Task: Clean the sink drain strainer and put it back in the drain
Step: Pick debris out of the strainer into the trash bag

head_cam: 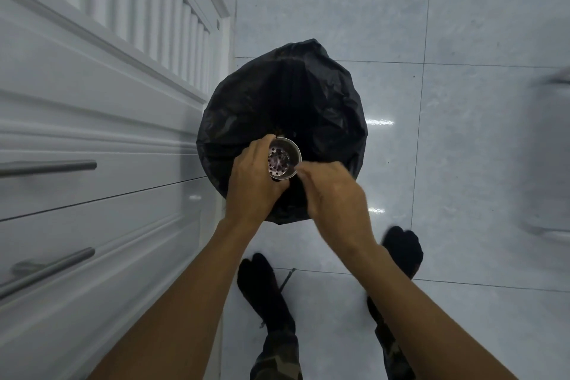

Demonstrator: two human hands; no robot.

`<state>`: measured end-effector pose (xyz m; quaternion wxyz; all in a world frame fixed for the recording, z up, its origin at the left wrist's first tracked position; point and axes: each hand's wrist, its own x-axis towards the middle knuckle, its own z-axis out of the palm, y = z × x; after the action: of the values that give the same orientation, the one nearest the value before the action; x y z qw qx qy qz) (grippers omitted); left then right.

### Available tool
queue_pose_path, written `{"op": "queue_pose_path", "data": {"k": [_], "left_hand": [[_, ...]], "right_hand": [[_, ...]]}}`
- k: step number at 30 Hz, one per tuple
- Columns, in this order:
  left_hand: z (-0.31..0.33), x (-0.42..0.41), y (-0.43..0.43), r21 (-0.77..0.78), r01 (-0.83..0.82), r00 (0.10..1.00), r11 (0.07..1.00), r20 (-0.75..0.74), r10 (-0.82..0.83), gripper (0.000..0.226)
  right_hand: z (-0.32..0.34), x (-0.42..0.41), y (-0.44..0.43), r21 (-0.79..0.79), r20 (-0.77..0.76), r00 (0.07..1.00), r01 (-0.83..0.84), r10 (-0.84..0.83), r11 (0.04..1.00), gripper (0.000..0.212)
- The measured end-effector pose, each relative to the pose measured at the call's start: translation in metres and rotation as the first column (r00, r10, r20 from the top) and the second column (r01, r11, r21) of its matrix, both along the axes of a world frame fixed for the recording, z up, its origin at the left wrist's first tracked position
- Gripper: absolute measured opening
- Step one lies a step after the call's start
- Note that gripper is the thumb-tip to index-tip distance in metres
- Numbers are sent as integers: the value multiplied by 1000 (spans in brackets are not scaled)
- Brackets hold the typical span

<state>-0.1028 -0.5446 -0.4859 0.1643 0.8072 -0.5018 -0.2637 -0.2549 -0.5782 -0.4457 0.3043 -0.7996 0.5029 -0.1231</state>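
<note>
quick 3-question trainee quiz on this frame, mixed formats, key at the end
1. True or false: the strainer is held over the black bin bag.
2. Which of the hands grips the strainer?
A. left hand
B. right hand
C. neither
3. Fill in: the white drawers with bar handles are on the person's ____ side.

Key
1. True; it is above the bag's open mouth.
2. A; the left hand wraps its side, while the right hand's fingertips sit at its rim.
3. Left.
</note>
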Motion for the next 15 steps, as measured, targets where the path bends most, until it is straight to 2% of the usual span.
{"op": "queue_pose_path", "data": {"k": [2,6,9,13,15], "left_hand": [[1,-1,0,-17,18,1000,1000,24,-18,81],[1,-1,-4,-12,78,992,997,95,-77,78],[1,7,-6,15,102,990,995,96,-103,80],[1,10,-8,44,114,991,992,67,-117,83],[0,8,-9,39,131,989,991,69,-134,83]], "right_hand": [[2,5,10,4,21,993,-119,119,993,24],[-6,2,-18,-38,-5,1000,-16,16,999,26],[-9,-3,-14,14,-74,996,-55,56,998,28],[-11,-7,-13,9,10,1000,-21,20,1000,22],[-13,-8,-20,13,-21,1000,6,-6,1000,27]]}}
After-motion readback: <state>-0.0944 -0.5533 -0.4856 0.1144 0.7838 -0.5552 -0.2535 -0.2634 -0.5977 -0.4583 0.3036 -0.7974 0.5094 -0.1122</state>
